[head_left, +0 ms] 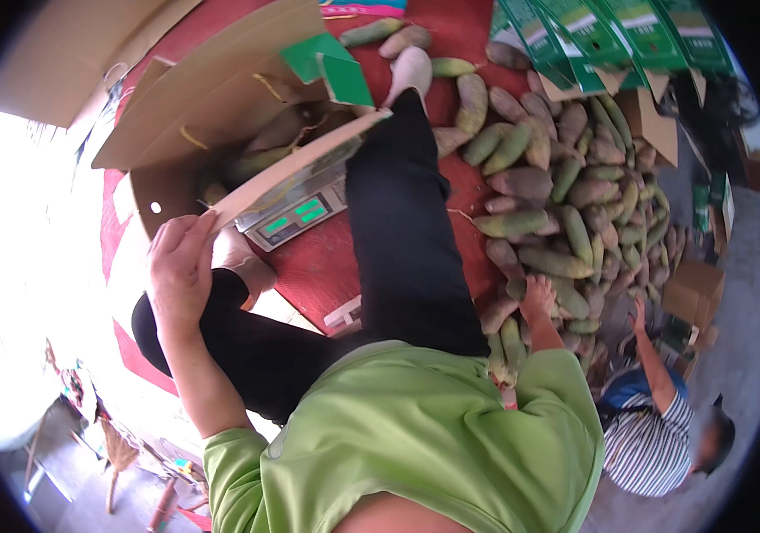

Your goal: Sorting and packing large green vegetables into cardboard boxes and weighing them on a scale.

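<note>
An open cardboard box (153, 191) with long radishes (264, 164) inside stands on a digital scale (295, 218) with a green-lit display. My left hand (180, 266) grips the box's near edge, fingers bent over the cardboard. To my right spreads a large heap of green and muddy-brown radishes (553, 262). My right hand (538, 299) reaches into the near side of this heap, its fingers bent over a radish (515, 289); the palm side is hidden.
My legs (411, 231) straddle the scale on a red mat (309, 271). Green cartons (611, 40) stand beyond the heap. At the right, another person in a striped shirt (651, 449) holds a hand near the heap. A broom (118, 449) lies at lower left.
</note>
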The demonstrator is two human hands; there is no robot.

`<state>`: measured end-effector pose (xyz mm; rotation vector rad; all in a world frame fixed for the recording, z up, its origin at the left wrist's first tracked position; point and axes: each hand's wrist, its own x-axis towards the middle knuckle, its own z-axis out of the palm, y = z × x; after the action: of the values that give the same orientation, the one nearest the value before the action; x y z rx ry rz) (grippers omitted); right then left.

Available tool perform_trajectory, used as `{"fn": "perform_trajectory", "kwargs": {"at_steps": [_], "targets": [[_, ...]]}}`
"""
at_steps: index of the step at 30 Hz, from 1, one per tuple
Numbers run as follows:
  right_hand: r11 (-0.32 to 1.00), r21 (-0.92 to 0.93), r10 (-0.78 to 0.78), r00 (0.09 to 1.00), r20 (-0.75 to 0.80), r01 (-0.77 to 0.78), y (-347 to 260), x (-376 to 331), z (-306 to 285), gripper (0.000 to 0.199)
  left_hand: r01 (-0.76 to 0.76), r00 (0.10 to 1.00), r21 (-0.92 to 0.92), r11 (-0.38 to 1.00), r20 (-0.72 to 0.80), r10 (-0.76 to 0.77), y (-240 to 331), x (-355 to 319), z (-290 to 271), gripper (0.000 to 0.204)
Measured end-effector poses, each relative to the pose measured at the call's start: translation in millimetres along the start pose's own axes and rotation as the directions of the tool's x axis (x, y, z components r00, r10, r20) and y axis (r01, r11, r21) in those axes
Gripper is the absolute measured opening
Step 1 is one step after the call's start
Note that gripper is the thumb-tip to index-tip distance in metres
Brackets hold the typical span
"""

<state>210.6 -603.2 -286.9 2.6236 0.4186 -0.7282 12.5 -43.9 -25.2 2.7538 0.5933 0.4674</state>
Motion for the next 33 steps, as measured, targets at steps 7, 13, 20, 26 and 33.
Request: {"fn": "perform_trajectory", "kwargs": {"at_steps": [7, 13, 20, 26, 33], "targets": [[0.975, 0.214, -0.046, 0.996, -0.078, 0.062, -32.9, 2.5, -47.8, 0.063, -0.048, 0.996, 0.141, 0.989, -0.072, 0.059, 3.2, -6.8, -7.4, 0.020], [0.779, 0.513, -0.101, 0.880, -0.465, 0.360, -71.3, 25.6, -145.2, 0.067, -0.080, 0.994, 0.130, 0.988, -0.063, 0.089, 1.3, -10.3, -12.5, 0.020], [0.471, 0.498, -0.128, 0.615, -0.778, 0.728, -151.7, -28.3, -359.9, 0.064, -0.128, 0.987, 0.120, 0.985, -0.080, 0.138, 0.1, -9.4, -16.5, 0.019], [0.009, 0.313, -0.206, 0.308, -0.929, 0.950, -225.7, -91.2, -468.8, 0.066, -0.122, 0.988, 0.085, 0.989, -0.084, 0.129, -5.8, -13.0, -15.2, 0.016], [-0.036, -0.078, -0.530, -0.085, -0.844, 0.996, -335.5, -107.9, -490.6, 0.065, -0.118, 0.989, 0.045, 0.992, -0.078, 0.122, -11.6, -14.8, -13.6, 0.017]]}}
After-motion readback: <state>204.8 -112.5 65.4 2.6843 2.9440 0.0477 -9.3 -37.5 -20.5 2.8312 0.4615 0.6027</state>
